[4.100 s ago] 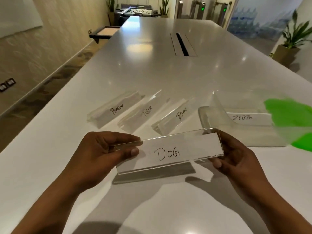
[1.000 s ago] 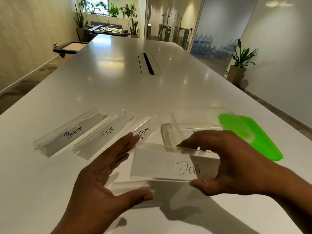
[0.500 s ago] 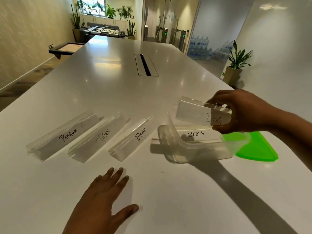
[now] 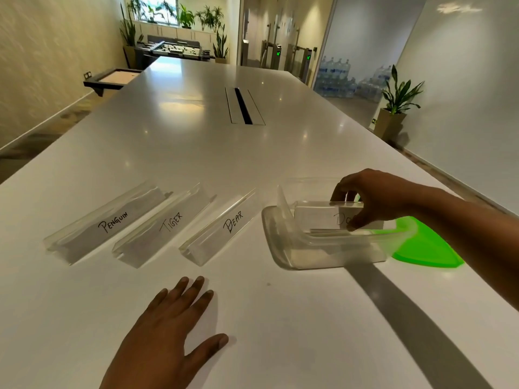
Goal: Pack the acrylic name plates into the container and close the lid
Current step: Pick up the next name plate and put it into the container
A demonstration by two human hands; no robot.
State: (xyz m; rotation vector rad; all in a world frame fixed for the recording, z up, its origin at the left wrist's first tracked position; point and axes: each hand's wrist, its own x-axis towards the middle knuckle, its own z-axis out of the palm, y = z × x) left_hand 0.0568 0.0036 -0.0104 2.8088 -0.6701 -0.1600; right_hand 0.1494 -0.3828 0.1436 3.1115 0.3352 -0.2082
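My right hand [image 4: 373, 197] grips the DOG name plate [image 4: 317, 217] by its right end and holds it inside the clear plastic container [image 4: 323, 254], low over another plate that it mostly hides. The green lid [image 4: 424, 248] lies flat on the table just right of the container, partly behind my right forearm. Three clear acrylic name plates lie in a row to the left: PENGUIN [image 4: 109, 223], TIGER [image 4: 165, 226] and BEAR [image 4: 224, 226]. My left hand [image 4: 174, 329] rests flat on the table in front of them, fingers spread, holding nothing.
The long white table [image 4: 196, 141] stretches far ahead, with a cable slot [image 4: 243, 106] in its middle. A dark tray [image 4: 112, 78] juts out at the far left edge. A potted plant [image 4: 396, 108] stands on the floor to the right.
My right hand has lowered the DOG plate from above the container down into it. My left hand let go of the plate earlier and now lies flat on the table.
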